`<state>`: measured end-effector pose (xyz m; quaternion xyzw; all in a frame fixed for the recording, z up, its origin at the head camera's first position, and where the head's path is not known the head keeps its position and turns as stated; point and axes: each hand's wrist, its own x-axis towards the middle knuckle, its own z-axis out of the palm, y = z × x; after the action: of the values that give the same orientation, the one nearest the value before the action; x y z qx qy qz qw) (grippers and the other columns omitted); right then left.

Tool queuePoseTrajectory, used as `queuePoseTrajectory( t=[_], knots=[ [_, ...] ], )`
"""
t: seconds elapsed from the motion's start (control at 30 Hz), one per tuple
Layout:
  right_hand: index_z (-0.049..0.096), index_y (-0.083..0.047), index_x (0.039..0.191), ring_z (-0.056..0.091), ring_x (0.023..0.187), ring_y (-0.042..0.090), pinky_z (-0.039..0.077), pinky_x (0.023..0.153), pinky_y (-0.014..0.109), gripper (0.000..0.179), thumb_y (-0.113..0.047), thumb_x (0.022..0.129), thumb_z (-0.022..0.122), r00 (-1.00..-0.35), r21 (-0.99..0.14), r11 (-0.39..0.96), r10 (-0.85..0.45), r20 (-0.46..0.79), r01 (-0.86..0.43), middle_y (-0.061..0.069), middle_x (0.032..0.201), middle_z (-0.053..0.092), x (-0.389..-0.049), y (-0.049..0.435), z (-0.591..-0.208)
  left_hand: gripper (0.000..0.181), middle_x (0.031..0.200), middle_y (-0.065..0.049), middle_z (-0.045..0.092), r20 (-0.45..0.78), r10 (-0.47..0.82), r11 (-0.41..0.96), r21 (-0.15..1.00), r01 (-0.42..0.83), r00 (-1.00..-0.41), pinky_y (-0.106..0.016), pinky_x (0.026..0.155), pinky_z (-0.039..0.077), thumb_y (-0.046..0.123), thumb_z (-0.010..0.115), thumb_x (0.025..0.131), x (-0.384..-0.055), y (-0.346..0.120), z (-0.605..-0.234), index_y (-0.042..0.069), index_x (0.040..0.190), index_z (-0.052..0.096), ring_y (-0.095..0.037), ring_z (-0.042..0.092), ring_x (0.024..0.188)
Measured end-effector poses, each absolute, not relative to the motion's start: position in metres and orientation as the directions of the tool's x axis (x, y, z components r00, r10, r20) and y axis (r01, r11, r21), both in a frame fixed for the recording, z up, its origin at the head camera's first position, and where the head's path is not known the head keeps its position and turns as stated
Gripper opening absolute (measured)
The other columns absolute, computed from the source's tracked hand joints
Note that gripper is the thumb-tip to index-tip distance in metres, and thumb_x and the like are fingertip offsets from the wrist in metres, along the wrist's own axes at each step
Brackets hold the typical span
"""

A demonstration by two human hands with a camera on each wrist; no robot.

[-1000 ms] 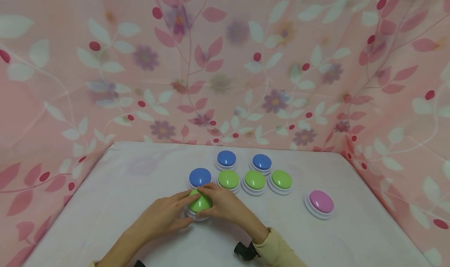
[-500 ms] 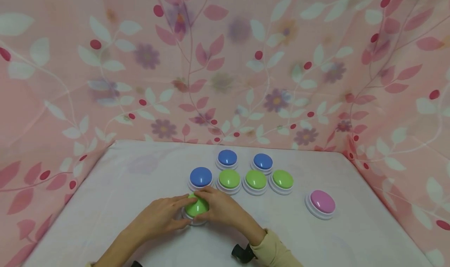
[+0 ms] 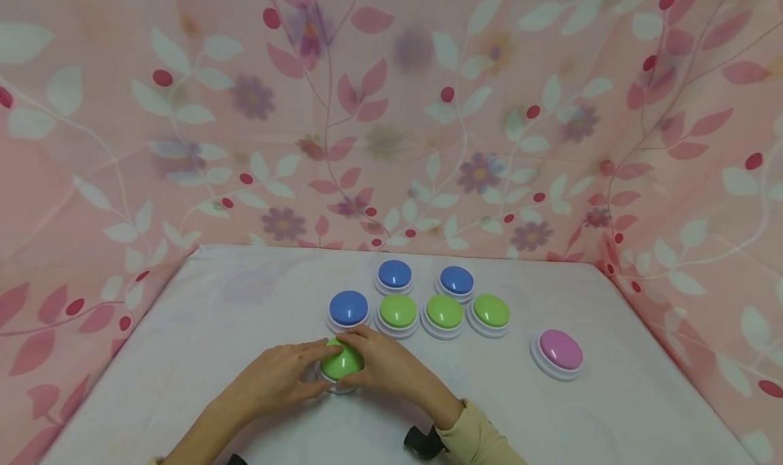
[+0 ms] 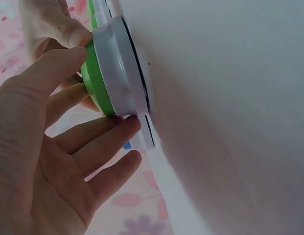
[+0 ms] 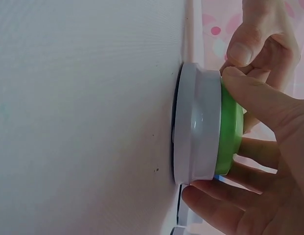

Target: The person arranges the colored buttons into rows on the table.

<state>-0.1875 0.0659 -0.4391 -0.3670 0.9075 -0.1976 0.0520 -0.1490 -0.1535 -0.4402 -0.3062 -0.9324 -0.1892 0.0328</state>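
A round push button with a green dome (image 3: 341,363) on a white base sits on the table between both hands, front left of the other buttons. My left hand (image 3: 272,376) holds it from the left, thumb at the dome's near edge and fingers reaching to its far side. From the right, my right hand (image 3: 391,362) grips the same button, its thumb near the left thumb. In the left wrist view, the white base (image 4: 120,68) stands flat on the cloth. The right wrist view shows fingertips right at the base's far side and along the green dome (image 5: 231,134).
Just behind stands a blue button (image 3: 349,307), with several green buttons (image 3: 444,311) in line to its right. Two more blue buttons (image 3: 394,274) are farther back. A pink button (image 3: 561,350) stands apart on the right. Floral cloth (image 3: 391,145) walls in the white table (image 3: 245,302).
Between one second and half a second ago, both hands drew the green button slightly toward the front and left, away from the blue one. Since then they have stayed in place.
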Motion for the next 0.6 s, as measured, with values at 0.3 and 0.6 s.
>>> queuePoseTrajectory(
  t=[0.3, 0.6],
  knots=[
    [0.053, -0.015, 0.143, 0.057, 0.122, 0.014, 0.049, 0.098, 0.025, 0.073, -0.045, 0.082, 0.078, -0.73, -0.407, 0.654, -0.681, 0.05, -0.638, 0.003, 0.142, 0.053, -0.1891, 0.0689, -0.4384, 0.05, 0.134, -0.01, 0.063, 0.165, 0.547, 0.754, 0.327, 0.569, -0.82, -0.045, 0.085, 0.057, 0.037, 0.076, 0.084, -0.1492, -0.1547, -0.4386, 0.023, 0.131, 0.064, -0.024, 0.069, 0.105],
    [0.053, -0.017, 0.144, 0.056, 0.124, 0.016, 0.049, 0.1, 0.03, 0.074, -0.05, 0.082, 0.076, -0.752, -0.426, 0.671, -0.659, 0.035, -0.607, 0.002, 0.143, 0.053, -0.1919, 0.071, -0.4373, 0.053, 0.134, -0.009, 0.063, 0.164, 0.534, 0.775, 0.299, 0.558, -0.829, -0.047, 0.087, 0.056, 0.038, 0.077, 0.083, -0.1496, -0.1559, -0.4357, 0.024, 0.132, 0.063, -0.027, 0.068, 0.11]
  ],
)
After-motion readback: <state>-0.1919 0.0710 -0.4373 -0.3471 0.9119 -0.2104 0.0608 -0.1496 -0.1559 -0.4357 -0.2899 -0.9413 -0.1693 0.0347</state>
